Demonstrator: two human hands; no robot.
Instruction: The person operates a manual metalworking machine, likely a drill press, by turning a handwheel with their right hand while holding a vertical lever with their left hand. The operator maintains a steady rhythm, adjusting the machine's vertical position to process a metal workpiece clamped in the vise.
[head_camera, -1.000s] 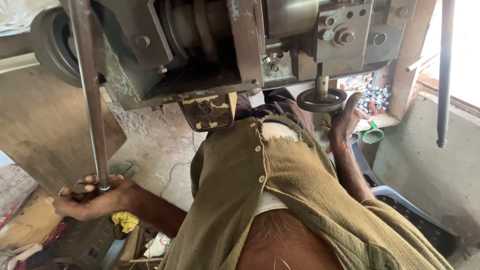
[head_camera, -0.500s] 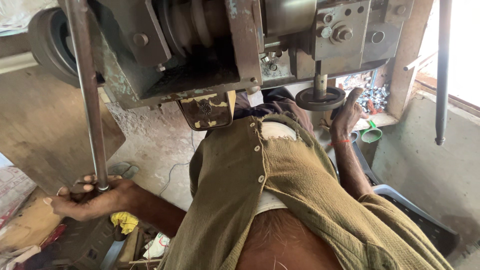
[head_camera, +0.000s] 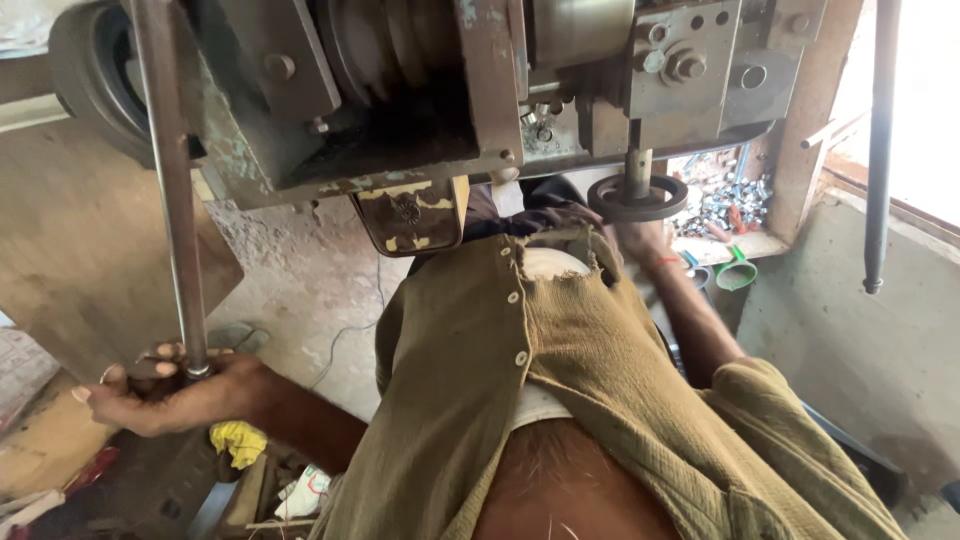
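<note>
My left hand (head_camera: 165, 392) is closed around the lower end of a long steel rod (head_camera: 172, 190) that rises to the old green-grey machine (head_camera: 400, 90) above. My right hand (head_camera: 640, 240) reaches up past my torn olive shirt (head_camera: 560, 400) to a dark round handwheel (head_camera: 637, 197) on a short vertical shaft under the machine. Its fingers sit at the wheel's underside and rim, partly hidden by my shirt collar. A red thread circles that wrist.
A second steel rod (head_camera: 880, 150) hangs at the far right beside a bright window. Loose bolts and small parts (head_camera: 730, 200) lie on a ledge, with a green cup (head_camera: 738, 270) beside them. A yellow rag (head_camera: 238, 440) and a cable lie on the concrete floor.
Both hands stay where they were, the left on the rod and the right at the handwheel. The view has shifted only slightly.
</note>
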